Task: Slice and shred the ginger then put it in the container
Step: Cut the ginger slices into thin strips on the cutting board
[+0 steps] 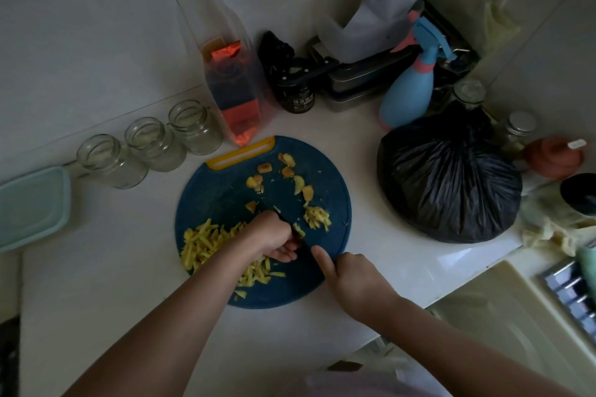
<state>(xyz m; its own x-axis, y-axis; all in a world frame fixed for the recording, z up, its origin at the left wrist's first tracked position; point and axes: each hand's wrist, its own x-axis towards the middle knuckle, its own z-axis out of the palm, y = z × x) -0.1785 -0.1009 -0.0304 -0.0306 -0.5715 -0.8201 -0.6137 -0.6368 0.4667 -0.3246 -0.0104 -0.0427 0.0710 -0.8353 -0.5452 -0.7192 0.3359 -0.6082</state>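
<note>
Single head-worn wide-angle view, looking steeply down and forward at worktop (354,145) from close above; walled back corner upper right.

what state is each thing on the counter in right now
ginger shreds, cut, piled on cutting board
ginger pieces, not shredded, scattered at far edge
knife, gripped by right hand
left hand, fingers curled beside knife
glass jars, upright, lidless, empty
black bag, bunched shut
spray bottle, upright
</note>
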